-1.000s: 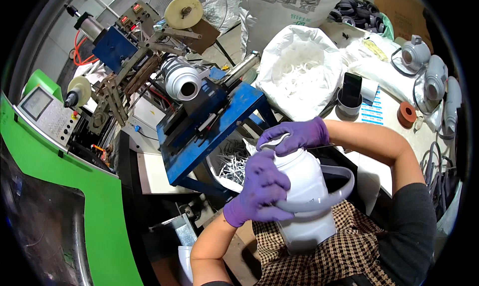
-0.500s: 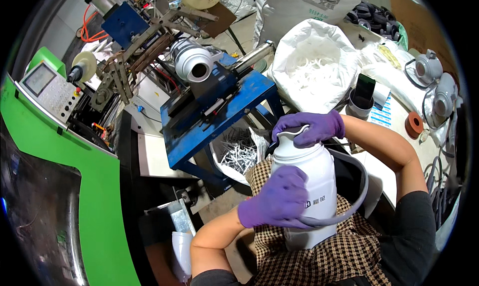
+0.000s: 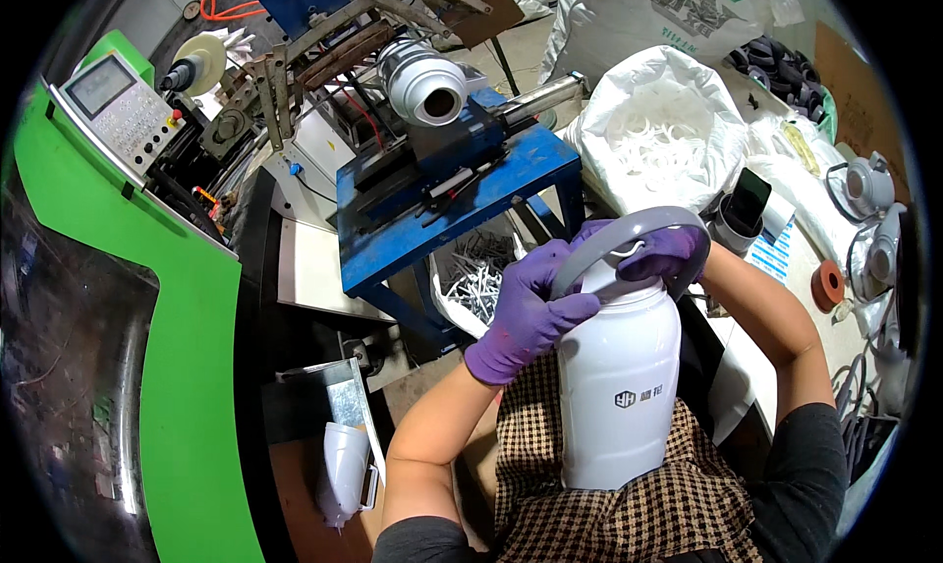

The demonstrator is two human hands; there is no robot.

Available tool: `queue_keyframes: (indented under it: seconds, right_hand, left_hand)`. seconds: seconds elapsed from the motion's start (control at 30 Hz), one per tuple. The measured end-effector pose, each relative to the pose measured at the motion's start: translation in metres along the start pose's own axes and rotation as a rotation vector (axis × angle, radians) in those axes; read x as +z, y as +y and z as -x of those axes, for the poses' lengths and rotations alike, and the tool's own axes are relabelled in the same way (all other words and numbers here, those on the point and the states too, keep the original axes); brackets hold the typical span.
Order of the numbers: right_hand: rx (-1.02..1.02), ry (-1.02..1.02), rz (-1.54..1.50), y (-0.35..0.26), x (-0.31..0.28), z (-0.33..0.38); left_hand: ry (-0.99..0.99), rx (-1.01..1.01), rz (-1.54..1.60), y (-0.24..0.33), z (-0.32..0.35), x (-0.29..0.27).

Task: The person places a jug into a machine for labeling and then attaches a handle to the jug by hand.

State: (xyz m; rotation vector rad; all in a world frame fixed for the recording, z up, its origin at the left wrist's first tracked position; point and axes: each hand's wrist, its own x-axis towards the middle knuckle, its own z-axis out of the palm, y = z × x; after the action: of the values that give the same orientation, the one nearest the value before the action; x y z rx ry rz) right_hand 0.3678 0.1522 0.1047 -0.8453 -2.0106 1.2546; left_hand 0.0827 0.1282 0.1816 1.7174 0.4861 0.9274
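A glossy white thermos jug body (image 3: 619, 396) with a dark printed mark stands upright on the checked apron (image 3: 707, 484) over my lap. A curved grey carrying handle (image 3: 638, 221) arches over its neck. My left hand (image 3: 526, 312), in a purple glove, is closed on the handle's left end, thumb toward the jug's shoulder. Also purple-gloved, my right hand (image 3: 660, 253) wraps the jug's neck and rim beneath the arch, partly hidden by the handle. How the handle's ends meet the neck is hidden by my fingers.
Ahead stands a blue metal bench (image 3: 452, 209) with a machine holding another jug (image 3: 424, 86). A white sack (image 3: 599, 121) of white rings lies beyond, near a phone (image 3: 749, 201) in a cup. A green machine (image 3: 187, 366) fills the left; below it sits a white spouted piece (image 3: 342, 470).
The grey handle has swung from low across the jug's front up over its neck, with my left hand rising along with it. My right hand stays at the neck. The view has shifted slightly.
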Motion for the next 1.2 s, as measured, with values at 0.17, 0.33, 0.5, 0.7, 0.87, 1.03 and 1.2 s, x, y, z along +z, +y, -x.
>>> queue_keyframes:
  seconds: [0.17,0.33,0.5,0.7,0.87,1.03,1.2]
  right_hand:
    - [-0.141,-0.156,-0.004,-0.053,0.011,-0.023]
    - [-0.106,-0.118,0.036,-0.068,0.015,-0.018]
    - [-0.053,-0.03,0.077,-0.057,0.01,-0.01]
    - [0.09,-0.063,-0.137,-0.044,0.018,-0.02]
    - [-0.002,-0.137,-0.149,-0.064,0.024,-0.029]
    - [-0.137,-0.133,-0.119,-0.065,0.024,-0.028]
    - [-0.027,-0.06,0.017,-0.082,0.028,-0.03]
  left_hand:
    - [0.004,0.174,-0.15,-0.006,0.004,-0.001]
    - [-0.08,0.14,-0.094,-0.007,0.0,-0.007]
    - [-0.105,-0.108,0.203,-0.009,-0.008,-0.013]
    - [0.014,0.13,-0.18,0.004,-0.005,0.005]
    - [-0.157,1.067,-0.597,-0.008,0.031,0.039]
    - [-0.012,0.777,-0.308,0.002,0.023,0.038]
    - [0.269,0.157,0.653,-0.03,-0.006,0.007]
